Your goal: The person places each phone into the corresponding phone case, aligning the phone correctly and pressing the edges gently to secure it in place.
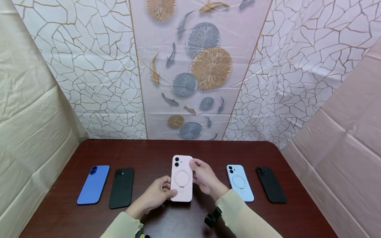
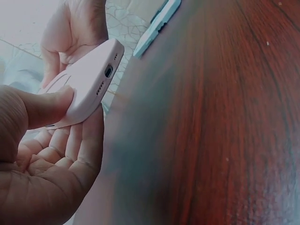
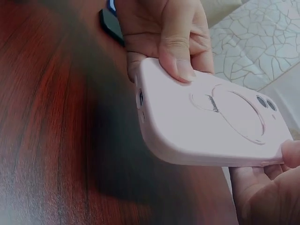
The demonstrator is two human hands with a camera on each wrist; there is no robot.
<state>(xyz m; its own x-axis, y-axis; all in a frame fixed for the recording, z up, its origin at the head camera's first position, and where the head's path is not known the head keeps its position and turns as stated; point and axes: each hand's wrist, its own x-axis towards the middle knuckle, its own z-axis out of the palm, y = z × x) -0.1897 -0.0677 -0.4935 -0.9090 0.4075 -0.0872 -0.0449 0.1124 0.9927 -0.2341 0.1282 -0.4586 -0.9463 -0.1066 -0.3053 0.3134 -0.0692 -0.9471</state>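
Both hands hold a phone in a pink case (image 1: 186, 193), its back with a ring and two camera holes facing the head camera. My left hand (image 1: 156, 194) grips the lower left corner, thumb on the back and fingers behind. At the upper right side my right hand (image 1: 206, 177) pinches the edge, thumb near the top. The left wrist view shows the bottom end of the pink case (image 2: 91, 86) with its port opening and small holes. In the right wrist view, the case (image 3: 178, 122) is tilted above the table. Its front side is hidden.
On the dark red wooden table (image 1: 154, 157), a blue phone (image 1: 93, 185) and a black phone (image 1: 121, 188) lie to the left. A light blue phone case (image 1: 242, 188) and a black phone case (image 1: 271, 185) lie to the right. Patterned cloth (image 1: 104, 66) hangs behind.
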